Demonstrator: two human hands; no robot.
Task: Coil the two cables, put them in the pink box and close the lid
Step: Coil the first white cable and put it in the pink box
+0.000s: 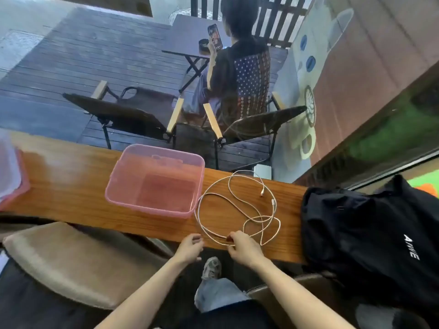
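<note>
An open, empty pink translucent box [133, 198] stands on the wooden counter [71, 184]. To its right, white cables [237, 207] lie in loose overlapping loops, their plugs near the counter's far side. My right hand [242, 245] pinches the cable loops at the counter's near edge. A little to its left, my left hand [190, 248] hovers at the same edge with fingers loosely curled, holding nothing. The pink lid [11, 176] lies at the far left, partly cut off by the frame.
A black backpack [370, 236] sits on the counter's right end, close to the cables. A beige cushioned stool [71, 260] stands below at left. Beyond the glass, a person sits on a chair outside.
</note>
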